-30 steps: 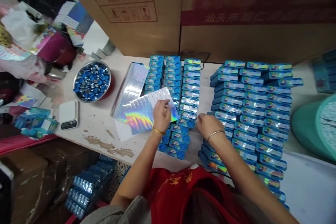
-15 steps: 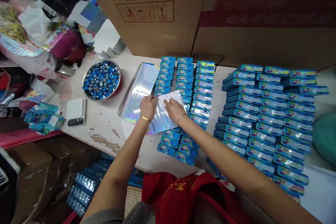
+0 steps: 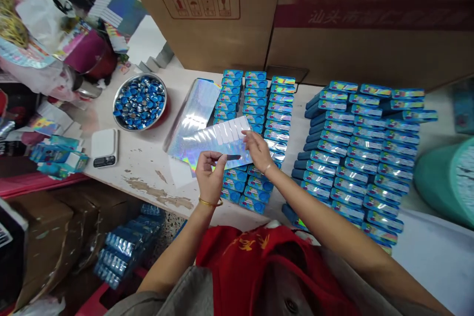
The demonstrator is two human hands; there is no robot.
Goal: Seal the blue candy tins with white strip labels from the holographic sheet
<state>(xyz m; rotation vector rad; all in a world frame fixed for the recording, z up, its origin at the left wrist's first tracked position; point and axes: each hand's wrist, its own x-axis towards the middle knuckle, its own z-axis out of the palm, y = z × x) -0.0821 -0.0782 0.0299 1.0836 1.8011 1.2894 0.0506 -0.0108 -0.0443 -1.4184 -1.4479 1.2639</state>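
Since half a second ago both hands have lifted off the sheet: I see the left hand (image 3: 209, 177) now raised, thumb and fingers pinched together on the near edge of the holographic sticker sheet (image 3: 215, 143). Right hand (image 3: 258, 150) pinches the sheet's right edge, fingertips closed on a sticker strip. Sheet hangs tilted over the near end of the left block of blue boxes (image 3: 255, 108), mid desk (image 3: 140, 177). Foil pile (image 3: 192, 113) lies just left of it. Bowl of blue caps (image 3: 139, 101) and white scale (image 3: 104, 147) toward the desk's left edge. Bigger blue box stack (image 3: 366, 143) on the right side.
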